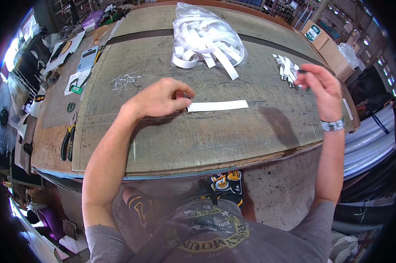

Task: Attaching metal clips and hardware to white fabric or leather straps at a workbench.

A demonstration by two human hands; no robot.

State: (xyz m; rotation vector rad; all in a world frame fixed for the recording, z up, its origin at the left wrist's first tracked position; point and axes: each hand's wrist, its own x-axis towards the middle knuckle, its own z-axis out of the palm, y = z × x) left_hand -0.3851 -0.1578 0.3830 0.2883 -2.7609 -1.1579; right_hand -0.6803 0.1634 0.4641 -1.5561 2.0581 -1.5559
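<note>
A flat white strip (218, 105) lies on the worn workbench top (198, 136) in front of me. My left hand (160, 97) pinches the strip's left end with thumb and fingertips, where thin threads trail off. My right hand (321, 86) is raised above the bench's right side, fingers pinched on something small and dark that I cannot make out, perhaps a thread end. Just beside that hand lies a small pile of short white pieces (286, 68).
A clear plastic bag of white strips (205, 37) sits at the back of the bench. A tuft of cut threads (124, 81) lies left of centre. Pliers (67, 142), a calculator (88, 58) and papers are along the left edge. Cardboard boxes (325, 41) stand at the right.
</note>
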